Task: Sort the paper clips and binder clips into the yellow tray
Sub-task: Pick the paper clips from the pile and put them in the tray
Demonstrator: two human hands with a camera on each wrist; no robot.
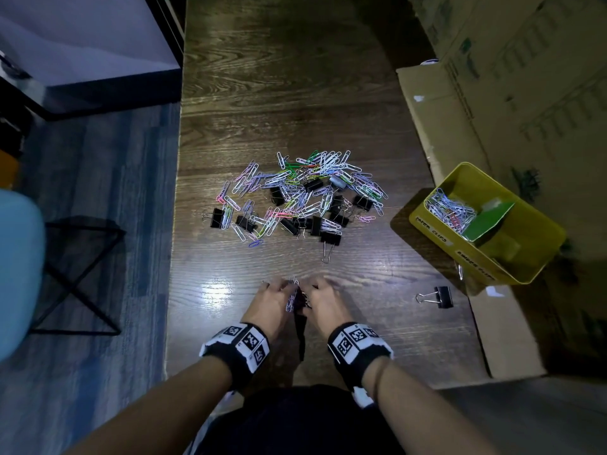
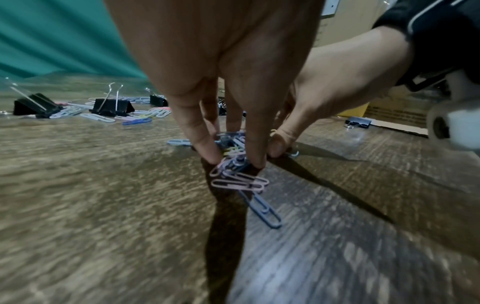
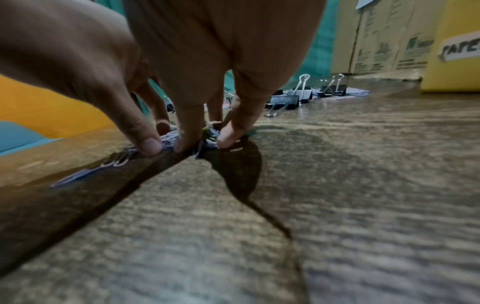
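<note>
A small bunch of paper clips [image 1: 291, 296] lies on the wooden table near its front edge, between both hands. My left hand [image 1: 282, 290] pinches pink and blue clips [image 2: 240, 181] between fingertips [image 2: 207, 154]. My right hand [image 1: 317, 292] pinches the same clump [image 3: 209, 137] from the other side, fingertips [image 3: 187, 144] down on the table. The main pile of paper clips and black binder clips [image 1: 295, 198] lies farther back at the middle. The yellow tray [image 1: 437, 228] stands at the right, with paper clips [image 1: 450, 211] in its near-left compartment behind a green divider [image 1: 486, 221].
One black binder clip [image 1: 441, 297] lies alone right of my hands, near the tray. Flattened cardboard [image 1: 437, 119] and boxes line the table's right side. The table's left edge drops to the floor, with a black stool frame [image 1: 75, 277] beside it.
</note>
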